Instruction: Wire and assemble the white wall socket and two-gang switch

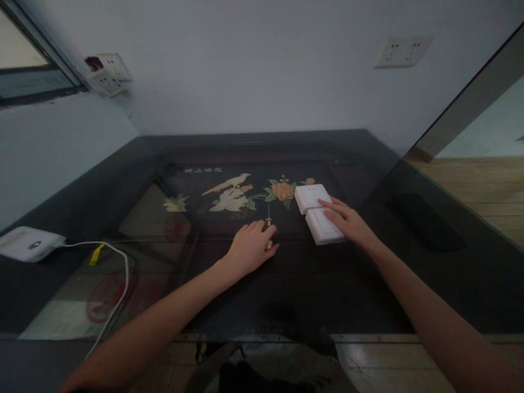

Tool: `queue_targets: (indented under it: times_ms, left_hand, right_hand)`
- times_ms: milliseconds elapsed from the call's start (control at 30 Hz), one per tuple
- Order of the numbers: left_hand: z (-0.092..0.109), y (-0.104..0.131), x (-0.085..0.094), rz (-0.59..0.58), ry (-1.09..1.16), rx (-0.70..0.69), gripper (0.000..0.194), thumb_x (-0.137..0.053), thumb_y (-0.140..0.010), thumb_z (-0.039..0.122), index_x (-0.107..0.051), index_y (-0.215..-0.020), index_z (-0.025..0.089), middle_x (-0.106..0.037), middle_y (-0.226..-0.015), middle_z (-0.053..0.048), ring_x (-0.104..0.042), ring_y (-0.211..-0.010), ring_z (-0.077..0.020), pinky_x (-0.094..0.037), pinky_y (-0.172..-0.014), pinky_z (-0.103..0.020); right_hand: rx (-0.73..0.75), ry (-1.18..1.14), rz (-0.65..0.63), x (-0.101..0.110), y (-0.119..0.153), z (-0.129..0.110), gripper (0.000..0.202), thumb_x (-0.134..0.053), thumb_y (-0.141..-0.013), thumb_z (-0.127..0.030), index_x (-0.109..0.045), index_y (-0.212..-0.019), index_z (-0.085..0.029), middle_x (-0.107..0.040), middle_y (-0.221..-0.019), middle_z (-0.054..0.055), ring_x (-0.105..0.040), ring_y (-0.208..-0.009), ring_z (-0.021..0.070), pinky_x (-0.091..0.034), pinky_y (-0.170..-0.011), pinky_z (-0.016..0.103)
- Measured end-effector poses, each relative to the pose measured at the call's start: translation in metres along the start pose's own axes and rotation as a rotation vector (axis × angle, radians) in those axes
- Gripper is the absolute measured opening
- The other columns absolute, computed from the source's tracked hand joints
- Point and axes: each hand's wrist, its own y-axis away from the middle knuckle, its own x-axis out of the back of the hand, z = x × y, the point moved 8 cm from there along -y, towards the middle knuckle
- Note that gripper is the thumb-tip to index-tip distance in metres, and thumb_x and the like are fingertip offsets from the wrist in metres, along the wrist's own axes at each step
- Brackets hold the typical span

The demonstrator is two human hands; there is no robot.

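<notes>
On the dark glossy table, my left hand [251, 244] has its fingers curled round the yellow handle of a small screwdriver [269, 244], whose thin shaft points away from me. My right hand [346, 219] rests with spread fingers on two white electrical pieces at the table's middle right. The farther piece is a white socket [311, 192] with its slotted face up. Against its near edge lies a white square box-like piece [326, 229], partly covered by my fingers.
A white device [30, 244] with a white cable [123, 254] and yellow tag lies at the left. A black flat object [426, 221] is at the right. Wall sockets [403, 52] are at the upper right, with more sockets [107, 82] at the upper left.
</notes>
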Motion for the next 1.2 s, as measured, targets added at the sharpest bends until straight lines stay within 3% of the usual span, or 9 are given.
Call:
queue_targets:
  times_ms: [100, 233, 400, 500, 600, 733, 967, 1200]
  left_hand:
    - [-0.023, 0.027, 0.000, 0.019, 0.000, 0.073, 0.023, -0.059, -0.093, 0.036, -0.060, -0.109, 0.020, -0.063, -0.102, -0.009, -0.063, -0.094, -0.0270, -0.051, -0.083, -0.040]
    - [-0.040, 0.043, -0.002, 0.047, 0.038, 0.135, 0.022, -0.058, -0.094, 0.037, -0.058, -0.109, 0.021, -0.060, -0.099, -0.007, -0.062, -0.095, -0.0264, -0.051, -0.082, -0.038]
    - [-0.045, 0.044, -0.001, 0.071, 0.110, 0.118, 0.028, -0.063, -0.090, 0.044, -0.060, -0.104, 0.021, -0.057, -0.098, -0.007, -0.061, -0.095, -0.0274, -0.051, -0.081, -0.039]
    - [-0.045, 0.042, 0.001, 0.101, 0.153, 0.089, 0.026, -0.065, -0.089, 0.040, -0.062, -0.103, 0.019, -0.055, -0.100, -0.008, -0.059, -0.097, -0.0280, -0.051, -0.085, -0.041]
    - [-0.045, 0.041, 0.003, 0.125, 0.196, 0.038, 0.035, -0.071, -0.085, 0.033, -0.061, -0.114, 0.017, -0.055, -0.112, -0.011, -0.056, -0.107, -0.0296, -0.050, -0.093, -0.044]
    - [-0.044, 0.042, 0.005, 0.152, 0.246, -0.014, 0.065, -0.078, -0.077, 0.027, -0.048, -0.134, 0.018, -0.049, -0.134, -0.015, -0.046, -0.126, -0.0334, -0.042, -0.105, -0.049]
    - [-0.041, 0.037, -0.003, 0.160, 0.319, -0.020, 0.095, -0.084, -0.071, 0.044, -0.034, -0.146, 0.018, -0.048, -0.142, -0.018, -0.043, -0.133, -0.0366, -0.037, -0.110, -0.054]
    - [-0.041, 0.022, -0.008, 0.164, 0.350, -0.026, 0.088, -0.080, -0.073, 0.049, -0.038, -0.146, 0.023, -0.046, -0.149, -0.017, -0.040, -0.139, -0.0371, -0.029, -0.115, -0.057]
  right_hand:
    - [0.035, -0.025, -0.013, -0.024, 0.006, -0.020, 0.043, -0.054, -0.094, -0.043, -0.063, -0.133, -0.026, -0.044, -0.154, 0.011, -0.043, -0.142, 0.0314, -0.032, -0.117, 0.053]
    - [0.088, -0.041, 0.011, -0.055, 0.013, -0.049, 0.043, -0.055, -0.094, -0.044, -0.063, -0.133, -0.027, -0.046, -0.153, 0.011, -0.043, -0.141, 0.0308, -0.032, -0.119, 0.053]
    - [0.118, -0.039, 0.076, -0.082, 0.013, -0.074, 0.041, -0.060, -0.095, -0.037, -0.057, -0.133, -0.022, -0.049, -0.148, 0.011, -0.050, -0.132, 0.0297, -0.042, -0.108, 0.057]
    - [0.114, -0.029, 0.115, -0.094, 0.009, -0.083, 0.038, -0.060, -0.095, -0.036, -0.057, -0.130, -0.022, -0.054, -0.141, 0.011, -0.057, -0.121, 0.0268, -0.049, -0.100, 0.052]
    - [0.104, -0.017, 0.132, -0.104, 0.006, -0.088, 0.037, -0.060, -0.095, -0.036, -0.057, -0.129, -0.021, -0.057, -0.136, 0.010, -0.060, -0.116, 0.0252, -0.052, -0.096, 0.049]
    - [0.123, -0.002, 0.118, -0.100, 0.003, -0.092, 0.036, -0.060, -0.095, -0.036, -0.058, -0.128, -0.020, -0.059, -0.133, 0.010, -0.061, -0.113, 0.0243, -0.053, -0.094, 0.048]
    - [0.260, 0.066, 0.060, -0.056, -0.019, -0.089, 0.036, -0.061, -0.095, -0.035, -0.058, -0.128, -0.020, -0.053, -0.142, 0.011, -0.054, -0.126, 0.0283, -0.045, -0.104, 0.055]
    - [0.435, 0.153, -0.125, -0.065, -0.034, -0.089, 0.037, -0.061, -0.094, -0.033, -0.058, -0.130, -0.021, -0.051, -0.145, 0.011, -0.053, -0.128, 0.0287, -0.044, -0.106, 0.055]
